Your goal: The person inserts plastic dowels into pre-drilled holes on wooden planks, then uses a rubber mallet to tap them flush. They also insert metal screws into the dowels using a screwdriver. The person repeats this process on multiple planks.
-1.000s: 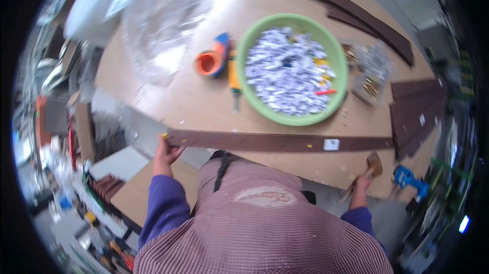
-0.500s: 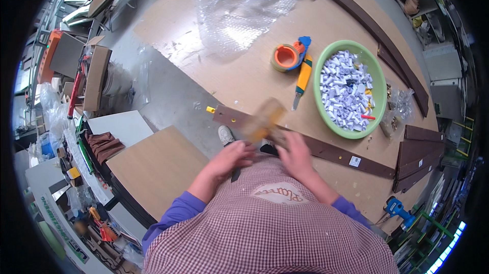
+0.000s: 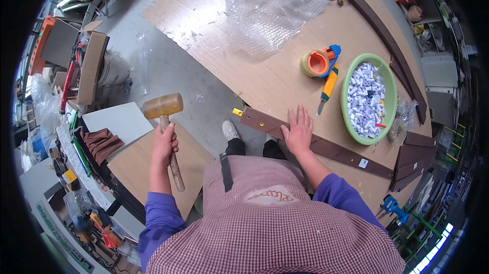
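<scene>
My left hand (image 3: pixel 165 144) is closed round the wooden handle of a mallet (image 3: pixel 163 106) with an amber-coloured head, held out to the left, off the table. My right hand (image 3: pixel 299 130) lies flat with its fingers stretched, pressing on a long dark brown strip (image 3: pixel 336 153) along the table's near edge. A small yellow plug (image 3: pixel 237 112) sticks out of the strip's left end. Another yellow spot shows on the strip's face close by, and a white label (image 3: pixel 363 163) is further right. Behind the strip stands a green basin (image 3: pixel 392 98) full of small white plastic pieces.
A yellow utility knife (image 3: pixel 329 84) and an orange-cored tape roll (image 3: pixel 317 63) lie left of the basin. Bubble wrap (image 3: pixel 270 14) covers the far side. More brown strips (image 3: pixel 415 159) are stacked at right, near a blue power drill (image 3: pixel 395 210). A wooden board (image 3: pixel 137 159) is at left.
The mallet, blurred between both hands over the strip, is now out to the left in my left hand. My right hand has come down flat on the strip. The view has shifted slightly.
</scene>
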Available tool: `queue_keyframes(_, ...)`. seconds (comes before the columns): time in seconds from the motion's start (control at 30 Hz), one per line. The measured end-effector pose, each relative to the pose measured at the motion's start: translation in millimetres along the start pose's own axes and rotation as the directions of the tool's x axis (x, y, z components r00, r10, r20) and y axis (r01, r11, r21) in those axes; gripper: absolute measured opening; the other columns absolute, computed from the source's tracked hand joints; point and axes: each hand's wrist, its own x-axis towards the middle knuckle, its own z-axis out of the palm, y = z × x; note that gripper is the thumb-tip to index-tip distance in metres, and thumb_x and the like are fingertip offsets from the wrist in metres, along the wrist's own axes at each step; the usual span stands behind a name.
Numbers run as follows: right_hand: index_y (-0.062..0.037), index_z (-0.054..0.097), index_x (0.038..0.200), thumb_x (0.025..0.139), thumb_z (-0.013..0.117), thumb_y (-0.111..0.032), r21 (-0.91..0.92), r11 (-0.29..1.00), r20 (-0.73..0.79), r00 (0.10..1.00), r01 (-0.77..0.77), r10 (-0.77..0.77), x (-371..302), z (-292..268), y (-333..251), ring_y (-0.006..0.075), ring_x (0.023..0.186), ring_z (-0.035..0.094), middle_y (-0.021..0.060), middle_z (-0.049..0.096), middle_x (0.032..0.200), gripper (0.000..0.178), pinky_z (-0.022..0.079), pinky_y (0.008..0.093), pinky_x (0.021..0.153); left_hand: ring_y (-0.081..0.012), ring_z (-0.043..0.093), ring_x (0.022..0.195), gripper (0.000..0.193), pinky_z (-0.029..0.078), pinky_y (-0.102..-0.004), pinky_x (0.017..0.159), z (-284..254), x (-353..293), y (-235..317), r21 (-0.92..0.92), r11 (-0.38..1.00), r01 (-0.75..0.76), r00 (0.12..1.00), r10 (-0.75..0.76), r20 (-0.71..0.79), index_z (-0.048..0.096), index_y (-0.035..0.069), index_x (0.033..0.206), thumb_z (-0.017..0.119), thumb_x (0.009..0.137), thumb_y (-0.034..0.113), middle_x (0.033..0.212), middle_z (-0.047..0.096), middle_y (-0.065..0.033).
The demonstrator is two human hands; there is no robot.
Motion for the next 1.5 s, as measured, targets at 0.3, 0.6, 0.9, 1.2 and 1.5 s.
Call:
queue_keyframes(0.3,-0.018,0.045,0.145,0.085,0.066,-0.039,-0.067,0.998,0.005,1.0,-0.002,0.003,1,4,1,0.0357,0.143,0.027,0.0177,0.03,0.155,0.067,0.023,0.0523,0.115,-0.012,0.05,0.048,0.026,0.041,-0.0302,0.042,91,29,-50,0.432,0.901,-0.031,0.964,-0.087,0.25,0.053,0.003,0.108,0.06,0.092,0.022,0.065,0.052,-0.0016)
queue_keyframes(0.6,-0.0176,0.047,0.143,0.083,0.066,-0.038,-0.03,1.0,-0.031,1.0,0.0,-0.001,-1,4,3,0.0355,0.143,0.028,0.0175,0.032,0.154,0.066,0.022,0.0518,0.115,-0.0145,0.05,0.047,0.019,0.041,-0.0322,0.043,69,48,-33,0.421,0.907,-0.013,0.995,-0.032,0.099,0.054,0.004,0.1,0.059,0.091,0.02,0.068,0.054,-0.0044)
queue_keyframes(0.9,-0.0199,0.049,0.142,0.084,0.065,-0.038,-0.025,1.0,-0.032,0.999,0.01,-0.011,-1,3,10,0.0316,0.142,0.03,0.0142,0.034,0.154,0.064,0.024,0.0505,0.114,-0.0105,0.047,0.046,0.016,0.04,-0.0284,0.041,74,54,-58,0.22,0.973,0.07,0.984,-0.103,0.145,0.051,0.007,0.098,0.059,0.092,0.019,0.066,0.049,-0.0007)
queue_keyframes(1.2,-0.0198,0.05,0.141,0.086,0.062,-0.042,0.002,1.0,-0.03,0.999,0.017,-0.017,-5,6,16,0.0287,0.143,0.03,0.0131,0.035,0.153,0.06,0.023,0.0497,0.114,-0.0101,0.046,0.046,0.017,0.039,-0.0284,0.04,107,22,-59,0.306,0.952,0.025,0.978,-0.086,0.189,0.051,0.007,0.1,0.06,0.091,0.017,0.065,0.047,0.0)
queue_keyframes(1.5,-0.0106,0.054,0.132,0.086,0.064,-0.026,0.368,0.926,-0.147,0.989,0.083,-0.03,-15,0,36,0.0345,0.136,0.037,0.0158,0.043,0.145,0.049,0.029,0.0517,0.111,-0.0095,0.049,0.058,0.022,0.043,-0.022,0.049,195,63,29,-0.147,0.987,-0.066,0.951,0.107,0.292,0.054,0.004,0.111,0.053,0.095,0.02,0.077,0.053,-0.0037)
